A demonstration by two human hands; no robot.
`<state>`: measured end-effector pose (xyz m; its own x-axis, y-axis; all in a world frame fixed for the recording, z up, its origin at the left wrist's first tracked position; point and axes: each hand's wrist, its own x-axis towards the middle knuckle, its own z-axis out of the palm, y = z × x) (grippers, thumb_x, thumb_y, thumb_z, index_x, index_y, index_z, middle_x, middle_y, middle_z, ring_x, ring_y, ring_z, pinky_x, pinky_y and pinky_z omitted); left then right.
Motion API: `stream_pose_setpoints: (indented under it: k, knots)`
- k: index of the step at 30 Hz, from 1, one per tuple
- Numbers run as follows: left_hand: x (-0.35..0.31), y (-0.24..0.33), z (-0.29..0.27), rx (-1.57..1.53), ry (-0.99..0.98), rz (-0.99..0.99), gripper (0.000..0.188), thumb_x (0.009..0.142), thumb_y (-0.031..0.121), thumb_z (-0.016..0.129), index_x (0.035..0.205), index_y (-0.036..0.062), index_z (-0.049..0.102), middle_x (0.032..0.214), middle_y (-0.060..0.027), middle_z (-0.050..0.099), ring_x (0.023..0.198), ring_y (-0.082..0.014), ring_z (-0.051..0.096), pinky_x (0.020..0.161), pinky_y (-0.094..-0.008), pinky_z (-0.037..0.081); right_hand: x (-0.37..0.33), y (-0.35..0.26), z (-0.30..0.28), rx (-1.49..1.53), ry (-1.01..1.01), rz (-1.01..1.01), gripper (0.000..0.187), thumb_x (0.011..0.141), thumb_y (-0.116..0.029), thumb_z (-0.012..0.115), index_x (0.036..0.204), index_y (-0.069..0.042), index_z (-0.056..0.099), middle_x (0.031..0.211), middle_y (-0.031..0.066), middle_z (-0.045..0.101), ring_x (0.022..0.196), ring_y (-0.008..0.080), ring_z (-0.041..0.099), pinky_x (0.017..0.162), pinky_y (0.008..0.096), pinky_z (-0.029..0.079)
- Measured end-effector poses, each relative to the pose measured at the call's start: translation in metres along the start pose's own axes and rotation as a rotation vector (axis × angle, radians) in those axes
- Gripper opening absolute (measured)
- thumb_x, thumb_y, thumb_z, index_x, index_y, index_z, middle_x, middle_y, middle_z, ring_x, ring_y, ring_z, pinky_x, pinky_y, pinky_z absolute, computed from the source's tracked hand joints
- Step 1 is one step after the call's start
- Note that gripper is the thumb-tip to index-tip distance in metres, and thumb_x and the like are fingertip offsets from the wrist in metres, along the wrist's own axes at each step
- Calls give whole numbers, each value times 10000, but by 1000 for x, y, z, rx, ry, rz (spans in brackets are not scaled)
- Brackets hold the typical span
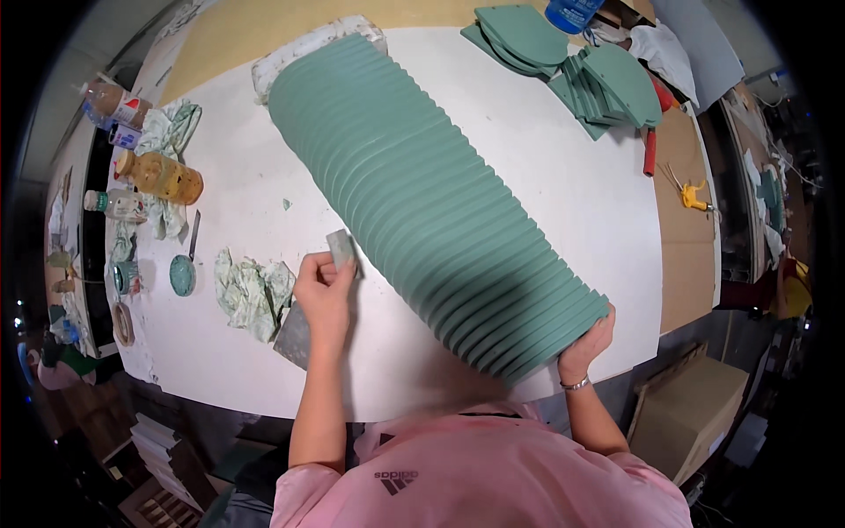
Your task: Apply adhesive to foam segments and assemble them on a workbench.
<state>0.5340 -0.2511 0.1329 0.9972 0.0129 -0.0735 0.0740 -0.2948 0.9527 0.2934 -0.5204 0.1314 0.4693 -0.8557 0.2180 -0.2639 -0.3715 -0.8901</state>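
Observation:
A long row of thin green slabs with rounded edges point(414, 194) stands on edge, packed face to face, running from the far left to the near right. My left hand point(322, 286) is beside the row's left side, its fingers closed on a small grey rectangular piece point(339, 245), perhaps a sanding pad. At the near right end, my right hand point(590, 346) rests against the last slab; its fingers are partly hidden behind the end. Left of my left wrist, a dark grey sheet point(294, 339) lies next to a crumpled, green-stained cloth point(251, 290).
A white wrapped block point(261, 79) backs the row's far end. Loose green slabs point(528, 40) are piled far right, near a red-handled tool point(650, 151) and a yellow trigger tool point(694, 195). Bottles, including one of amber liquid point(167, 179), stand left by a green-coated lid point(182, 275).

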Motion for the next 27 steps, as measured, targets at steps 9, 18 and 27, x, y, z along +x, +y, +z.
stream_pose_setpoints:
  k: [9, 18, 27]
  knots:
    - [-2, 40, 20, -123, -63, 101, 178, 825, 48, 761, 869, 4, 594, 740, 22, 568, 671, -54, 465, 623, -215, 409, 1, 0, 0, -11, 15, -3, 509, 1046, -418, 361, 1116, 52, 544, 973, 90, 605, 903, 164, 550, 842, 304, 443]
    - [5, 71, 43, -144, -48, 195, 198, 808, 58, 779, 860, 17, 593, 716, 28, 510, 644, -62, 426, 598, -233, 404, 3, 1, 0, 6, -5, -19, 511, 1042, -420, 378, 1111, 53, 555, 977, 92, 617, 895, 166, 558, 833, 302, 450]
    - [-11, 54, 27, -13, -11, 194, 220, 794, 73, 789, 845, -3, 589, 723, 16, 496, 656, -77, 420, 602, -243, 403, 1, 4, 0, -3, 16, -46, 486, 1041, -393, 391, 1116, 56, 561, 966, 94, 625, 890, 163, 564, 828, 300, 454]
